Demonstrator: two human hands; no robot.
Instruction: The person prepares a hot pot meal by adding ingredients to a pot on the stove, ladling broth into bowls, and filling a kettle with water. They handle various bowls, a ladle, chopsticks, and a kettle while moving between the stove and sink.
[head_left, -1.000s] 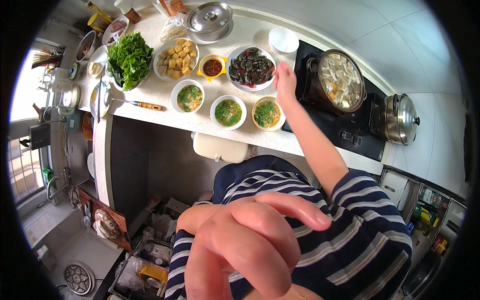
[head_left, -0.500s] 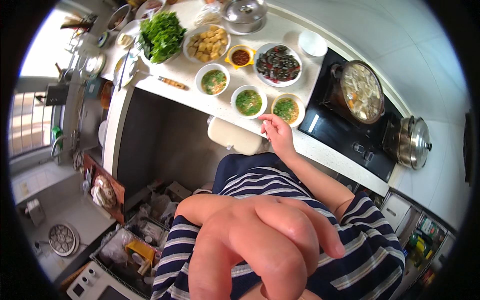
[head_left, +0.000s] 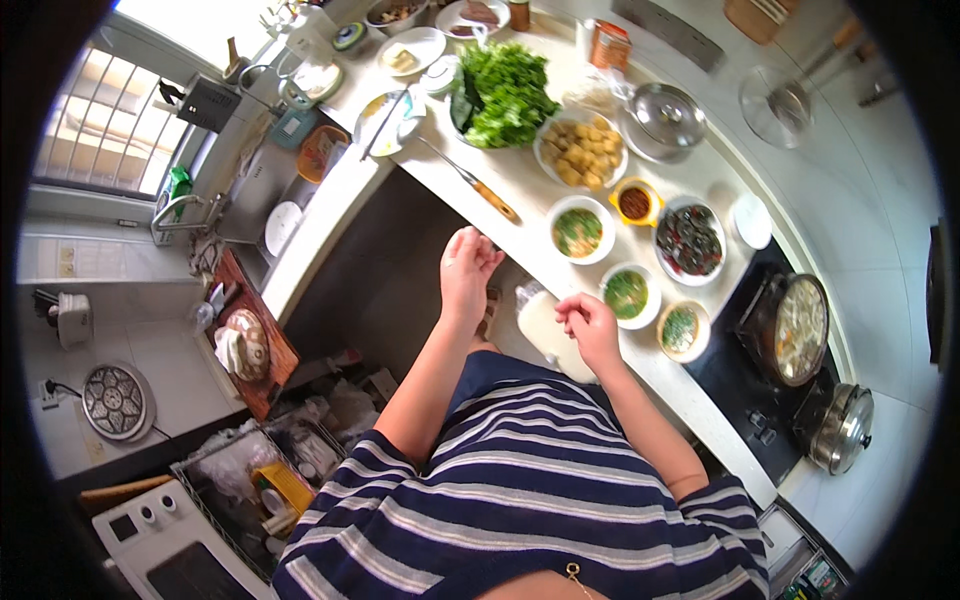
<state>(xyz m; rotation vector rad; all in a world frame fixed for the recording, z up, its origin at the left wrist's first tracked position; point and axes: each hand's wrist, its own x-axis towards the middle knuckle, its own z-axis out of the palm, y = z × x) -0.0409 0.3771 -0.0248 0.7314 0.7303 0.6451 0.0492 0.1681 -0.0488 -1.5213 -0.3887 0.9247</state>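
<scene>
Three white bowls of green-flecked soup sat along the counter's near edge: the first bowl (head_left: 578, 231) at about one o'clock from the picture's middle, the second bowl (head_left: 626, 293) and the third bowl (head_left: 680, 329) toward two and three o'clock. One yellow dish of red sauce (head_left: 635, 203), one plate of dark slices (head_left: 690, 240), one bowl of fried tofu cubes (head_left: 581, 153) and one heap of leafy greens (head_left: 510, 88) stood farther back. One knife with a wooden handle (head_left: 478, 185) lay near the edge at twelve o'clock. One pot of broth (head_left: 797, 330) stood on the black cooktop (head_left: 740, 372) at three o'clock, with one steel pot (head_left: 842, 428) beyond it.

The white counter (head_left: 690, 385) ran diagonally through a kitchen, with a sink (head_left: 262, 190) under a window at ten o'clock.

The left hand (head_left: 467, 272) was raised just before the counter edge, fingers loosely spread, holding nothing. The right hand (head_left: 588, 327) hovered just beside the second bowl, fingers curled together; whether it pinched anything could not be told.
</scene>
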